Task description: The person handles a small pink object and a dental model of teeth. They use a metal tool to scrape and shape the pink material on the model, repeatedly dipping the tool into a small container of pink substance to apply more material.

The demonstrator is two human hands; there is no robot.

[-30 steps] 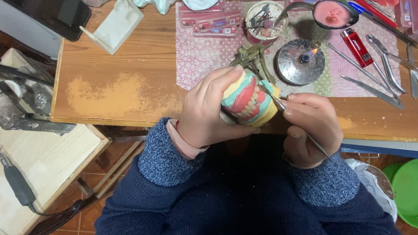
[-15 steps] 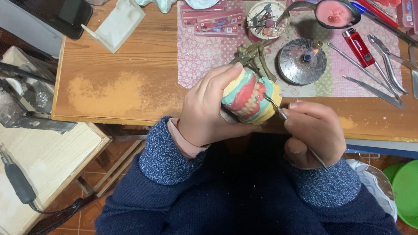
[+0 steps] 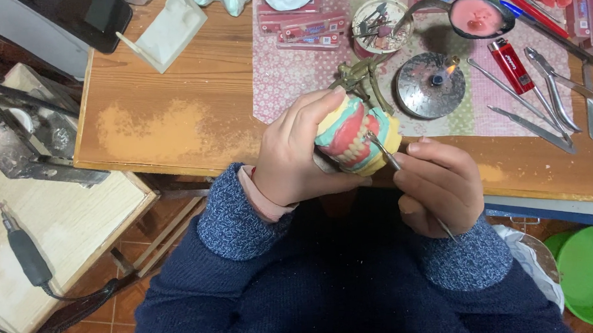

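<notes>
Left hand (image 3: 297, 157) wraps tight around the denture model (image 3: 357, 136), pink wax gums and teeth facing the right hand. Right hand (image 3: 437, 184) pinches a thin metal carving tool (image 3: 384, 152), tip touching the teeth. Just beyond the hands on the counter (image 3: 173, 126), a small flame burns on the round metal burner (image 3: 432, 84); a red lighter (image 3: 510, 65) lies beside it.

Phone (image 3: 78, 11), dark blank screen, lies at bench's far left corner | pink flat packs (image 3: 306, 27), small printed labels, stacked on the flowered cloth (image 3: 280, 74) | red lighter (image 3: 510, 64), white label, right of burner (image 3: 431, 86)
</notes>
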